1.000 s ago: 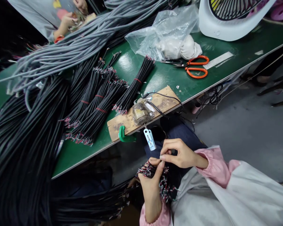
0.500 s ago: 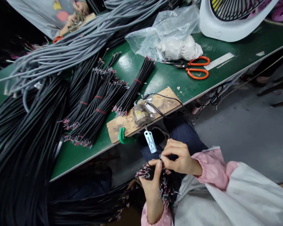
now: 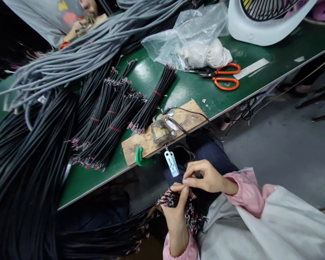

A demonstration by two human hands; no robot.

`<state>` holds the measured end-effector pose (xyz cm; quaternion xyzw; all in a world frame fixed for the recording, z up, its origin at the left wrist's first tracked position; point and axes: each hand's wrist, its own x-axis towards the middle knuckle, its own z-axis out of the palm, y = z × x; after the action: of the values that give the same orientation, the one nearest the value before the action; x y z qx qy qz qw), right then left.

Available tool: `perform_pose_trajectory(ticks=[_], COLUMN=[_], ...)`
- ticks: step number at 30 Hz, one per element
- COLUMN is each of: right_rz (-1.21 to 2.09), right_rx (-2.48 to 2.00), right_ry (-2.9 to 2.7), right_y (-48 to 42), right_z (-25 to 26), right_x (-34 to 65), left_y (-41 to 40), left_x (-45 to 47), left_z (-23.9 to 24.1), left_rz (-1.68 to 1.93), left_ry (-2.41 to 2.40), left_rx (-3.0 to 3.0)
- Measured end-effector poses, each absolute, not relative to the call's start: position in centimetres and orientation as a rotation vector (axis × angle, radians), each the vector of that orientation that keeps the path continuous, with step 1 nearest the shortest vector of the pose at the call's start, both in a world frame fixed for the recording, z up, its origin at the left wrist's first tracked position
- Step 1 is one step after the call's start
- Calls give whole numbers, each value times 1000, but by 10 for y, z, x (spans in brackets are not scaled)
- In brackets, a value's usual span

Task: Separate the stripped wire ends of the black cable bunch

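Here, stripped cable ends are worked in the lap, just below the green bench (image 3: 195,90).

Beneath the bench's clamped wooden board (image 3: 178,119), the left hand (image 3: 176,213) is wrapped around a black cable bundle (image 3: 188,213), fanning its ends; the right hand (image 3: 206,177) pinches one wire tip between thumb and forefinger.

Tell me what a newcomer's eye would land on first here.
First, the huge mass of black cables spilling over the left of the green table, with grey cables heaped behind. Next, low in the middle, the left hand grips a bundle of stripped cable ends while the right hand pinches at the wires. The orange scissors stand out at the right, beside a plastic bag.
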<state>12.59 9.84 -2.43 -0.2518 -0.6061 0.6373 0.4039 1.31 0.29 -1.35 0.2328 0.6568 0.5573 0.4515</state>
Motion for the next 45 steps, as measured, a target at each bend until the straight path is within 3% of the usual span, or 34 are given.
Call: perform_pose_trajectory(ticks=[11, 20, 29, 37, 43, 45], right_rz=[1748, 2061, 1871, 2121, 1392, 1416], right_rx=[-723, -561, -645, -484, -662, -585], right_ry=[-1308, -1038, -1159, -1051, -1447, -1495], right_y=[82, 78, 88, 85, 89, 93], right_z=[-30, -31, -31, -31, -25, -24], right_x=[115, 111, 117, 110, 114, 117], left_y=[5, 6, 3, 7, 11, 12], left_x=[15, 19, 14, 9, 3, -2], left_z=[-9, -3, -9, -10, -8, -3], left_rz=[1414, 1480, 1515, 1507, 1367, 1301], left_ry=[1573, 1396, 1326, 1299, 1430, 1412], left_rx=[648, 527, 540, 628, 607, 531])
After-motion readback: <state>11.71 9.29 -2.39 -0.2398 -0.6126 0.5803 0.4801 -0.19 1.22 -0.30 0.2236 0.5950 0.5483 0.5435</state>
